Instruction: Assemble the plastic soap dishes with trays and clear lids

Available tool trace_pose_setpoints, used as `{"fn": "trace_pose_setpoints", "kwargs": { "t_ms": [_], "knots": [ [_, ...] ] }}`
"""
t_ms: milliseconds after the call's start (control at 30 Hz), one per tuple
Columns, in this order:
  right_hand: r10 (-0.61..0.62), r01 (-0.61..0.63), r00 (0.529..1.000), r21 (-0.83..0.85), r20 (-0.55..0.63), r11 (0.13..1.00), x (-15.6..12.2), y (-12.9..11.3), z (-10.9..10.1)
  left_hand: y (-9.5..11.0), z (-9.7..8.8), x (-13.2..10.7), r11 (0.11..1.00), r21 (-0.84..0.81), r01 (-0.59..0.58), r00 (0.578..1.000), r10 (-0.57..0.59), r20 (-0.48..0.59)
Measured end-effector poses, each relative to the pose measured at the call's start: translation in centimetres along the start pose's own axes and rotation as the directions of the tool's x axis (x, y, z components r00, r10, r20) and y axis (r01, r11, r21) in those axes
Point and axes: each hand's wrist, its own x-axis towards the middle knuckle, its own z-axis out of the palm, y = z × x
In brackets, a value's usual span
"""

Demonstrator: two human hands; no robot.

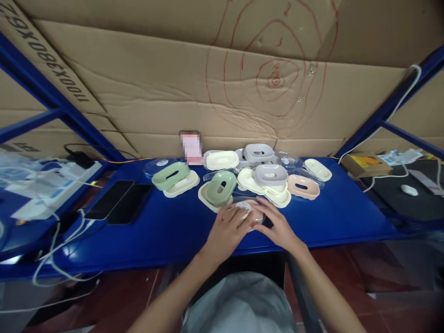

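Observation:
In front of me on the blue table is a pink soap dish [255, 213] under a clear lid [243, 205] with a small white label. My left hand [231, 225] lies over its left side and top, fingers bent across the lid. Around the right end curl the thumb and fingers of my right hand [276, 223]. Both hands partly hide the dish. Just behind, a green slotted tray [221, 188] rests on a cream base [205, 198]. A grey tray [271, 175] sits on stacked cream pieces [277, 199], with a pink tray [303, 186] to their right.
Another green tray [171, 175], more grey trays [258, 152] and clear lids [160, 167] lie farther back. Two dark phones [116, 199] and white cables [78, 231] are at left. A cardboard wall [156, 92] stands behind the blue table [166, 236]; blue frame posts flank it.

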Motion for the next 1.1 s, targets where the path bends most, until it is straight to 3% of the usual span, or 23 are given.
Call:
{"fn": "trace_pose_setpoints", "kwargs": {
  "t_ms": [133, 267, 700, 800, 900, 1000, 1100],
  "knots": [
    [-0.038, 0.038, 0.993, 0.005, 0.108, 0.999, 0.6, 0.7, -0.3, -1.4, 0.4, -1.7, 0.985, -0.137, 0.108, 0.993, -0.100, 0.064],
    [-0.115, 0.129, 0.970, -0.053, 0.214, 0.990, 0.3, -0.4, -0.6, -2.0, 0.4, -4.2, 0.974, -0.176, 0.143, 0.990, -0.142, 0.018],
    [-0.258, 0.352, 0.911, -0.279, 0.321, 0.894, 0.2, -2.3, 1.3, -2.5, -0.5, -6.9, 0.967, -0.169, 0.189, 0.978, -0.201, -0.056],
    [-0.235, 0.285, 0.957, -0.386, 0.171, 0.878, 1.3, -0.7, -0.9, -2.5, -0.6, -7.0, 0.959, -0.193, 0.209, 0.973, -0.223, -0.054],
    [-0.122, 0.052, 0.987, -0.502, -0.108, 0.863, 3.4, 2.4, -4.3, -2.4, -0.7, -7.1, 0.951, -0.222, 0.216, 0.970, -0.235, -0.060],
    [-0.056, -0.036, 0.988, -0.565, -0.145, 0.824, 5.6, 4.8, -6.4, -2.2, -1.0, -7.1, 0.937, -0.272, 0.219, 0.967, -0.245, -0.066],
    [-0.111, 0.010, 0.984, -0.585, -0.137, 0.811, 6.2, 4.1, -5.8, -2.0, -1.3, -7.2, 0.905, -0.339, 0.256, 0.954, -0.294, -0.064]
  ]
}}
